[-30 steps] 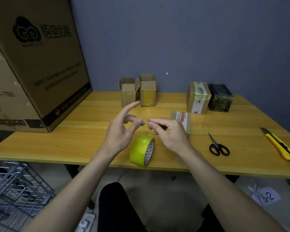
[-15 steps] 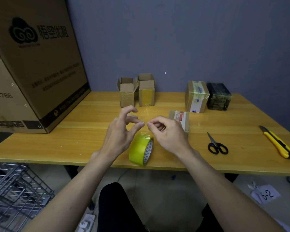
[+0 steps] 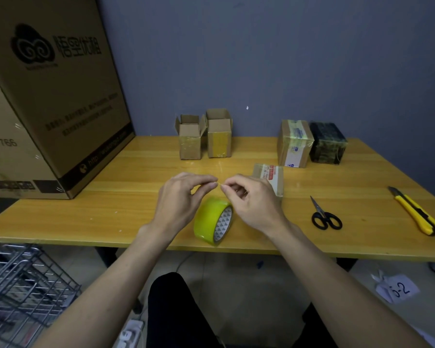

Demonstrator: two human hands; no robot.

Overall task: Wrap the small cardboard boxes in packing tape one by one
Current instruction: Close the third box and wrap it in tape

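A yellow tape roll (image 3: 209,220) stands on its edge near the table's front edge. Just above it, my left hand (image 3: 180,200) and my right hand (image 3: 253,203) meet fingertip to fingertip. Each pinches one end of a thin tape strip (image 3: 219,184), too small to see clearly. Neither hand touches the roll. Two small open cardboard boxes (image 3: 190,144) (image 3: 219,140) stand at the back of the table. A tape-wrapped box (image 3: 294,144) and a dark wrapped box (image 3: 327,144) stand at the back right. A small flat box (image 3: 270,173) lies partly hidden behind my right hand.
Black scissors (image 3: 325,217) and a yellow utility knife (image 3: 415,215) lie on the wooden table (image 3: 111,197) to the right. A big cardboard carton (image 3: 48,101) fills the table's left end. On the floor are a wire basket (image 3: 23,285) at the left and a paper label (image 3: 399,288) at the right.
My left hand's fingers, spread with the forefinger out a second ago, have curled in and now pinch against my right hand's fingertips. The roll has stayed in place.
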